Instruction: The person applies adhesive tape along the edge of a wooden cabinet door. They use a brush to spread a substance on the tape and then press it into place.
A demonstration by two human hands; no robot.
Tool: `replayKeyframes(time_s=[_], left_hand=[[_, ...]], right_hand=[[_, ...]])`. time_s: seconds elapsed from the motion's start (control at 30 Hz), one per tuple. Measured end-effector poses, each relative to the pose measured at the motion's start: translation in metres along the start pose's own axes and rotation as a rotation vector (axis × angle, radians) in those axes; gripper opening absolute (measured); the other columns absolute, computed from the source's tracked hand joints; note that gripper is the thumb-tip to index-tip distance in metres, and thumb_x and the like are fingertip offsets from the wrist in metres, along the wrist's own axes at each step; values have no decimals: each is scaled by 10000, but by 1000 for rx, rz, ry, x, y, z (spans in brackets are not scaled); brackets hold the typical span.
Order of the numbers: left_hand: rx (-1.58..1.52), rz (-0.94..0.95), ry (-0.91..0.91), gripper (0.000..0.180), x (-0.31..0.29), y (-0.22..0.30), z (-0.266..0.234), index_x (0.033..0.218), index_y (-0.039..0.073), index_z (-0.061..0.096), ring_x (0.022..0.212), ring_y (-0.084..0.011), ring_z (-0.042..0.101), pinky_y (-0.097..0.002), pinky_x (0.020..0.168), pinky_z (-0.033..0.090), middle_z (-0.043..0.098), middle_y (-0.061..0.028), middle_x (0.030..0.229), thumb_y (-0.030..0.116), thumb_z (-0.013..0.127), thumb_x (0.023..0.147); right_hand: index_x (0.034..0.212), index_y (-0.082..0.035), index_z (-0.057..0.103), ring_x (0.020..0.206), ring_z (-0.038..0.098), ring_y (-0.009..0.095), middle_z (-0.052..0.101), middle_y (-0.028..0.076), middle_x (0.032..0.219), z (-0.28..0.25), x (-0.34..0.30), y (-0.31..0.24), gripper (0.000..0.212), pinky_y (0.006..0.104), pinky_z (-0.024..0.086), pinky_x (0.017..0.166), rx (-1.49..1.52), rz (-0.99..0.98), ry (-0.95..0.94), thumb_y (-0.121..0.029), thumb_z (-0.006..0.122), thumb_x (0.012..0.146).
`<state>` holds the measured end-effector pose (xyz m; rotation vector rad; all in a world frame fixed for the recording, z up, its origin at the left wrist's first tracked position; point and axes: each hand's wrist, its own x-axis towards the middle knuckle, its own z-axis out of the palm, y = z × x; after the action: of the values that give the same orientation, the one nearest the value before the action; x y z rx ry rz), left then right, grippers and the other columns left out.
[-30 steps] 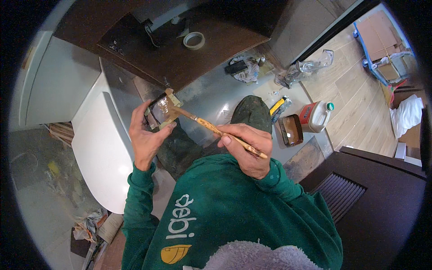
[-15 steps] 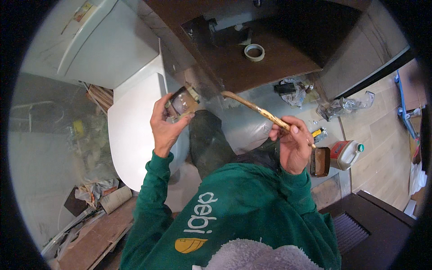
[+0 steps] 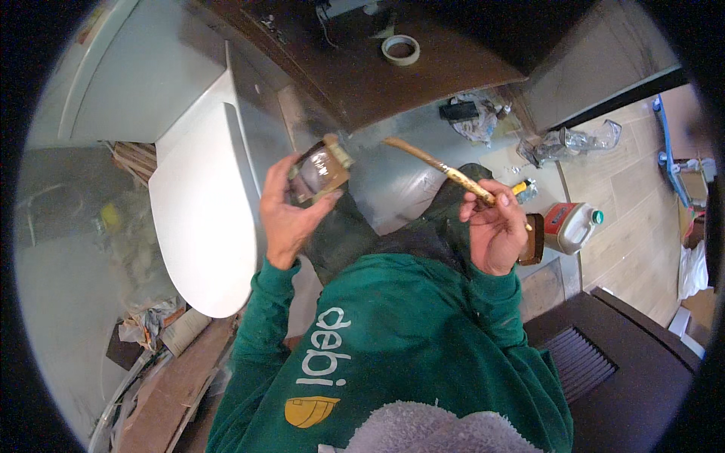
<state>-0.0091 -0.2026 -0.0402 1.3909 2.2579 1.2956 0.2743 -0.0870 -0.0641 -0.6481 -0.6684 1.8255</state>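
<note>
My left hand [image 3: 287, 219] is closed around the sides of a small boxy container [image 3: 323, 172], with a shiny brownish surface and pale rough edges; I cannot make out its exact kind. My right hand [image 3: 498, 226] pinches a slim paintbrush [image 3: 438, 164] by its pale, brown-stained handle. The brush's brown tip points up and left toward the container, and a gap separates the two. Just beyond my right hand stands a brown open tin [image 3: 533, 240], partly hidden by that hand.
A white toilet [image 3: 202, 204] stands at my left. Ahead, a roll of masking tape [image 3: 400, 50] lies on a dark brown cabinet panel [image 3: 453, 75]. A red-labelled jug [image 3: 570, 226], a yellow-handled tool [image 3: 521, 187] and crumpled plastic [image 3: 574, 142] lie right. Scrap boards [image 3: 162, 400] sit lower left.
The view has shifted, so the toilet and cabinet sit further left and higher. My left hand has brought the container a little closer to the brush; both hands keep their grips.
</note>
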Motion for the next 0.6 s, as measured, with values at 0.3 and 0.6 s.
replayKeyframes(time_s=[0.3,0.6], left_hand=[[-2,198,-70,767,26,46,76,1315,17,616,1175,-257,606,-381,1023,484,626,-128,1259,175,913,626],[56,157,-185,743,33,36,122,1315,45,627,1123,-233,621,-342,929,521,617,-108,1261,183,928,649]], right_hand=[[1148,90,642,735,669,272,709,241,962,-24,-4,-7,382,368,541,691,-74,15,69,-243,514,1010],[1154,30,630,764,656,226,705,166,952,-129,-21,-47,363,333,524,706,-14,-123,430,-283,507,1018]])
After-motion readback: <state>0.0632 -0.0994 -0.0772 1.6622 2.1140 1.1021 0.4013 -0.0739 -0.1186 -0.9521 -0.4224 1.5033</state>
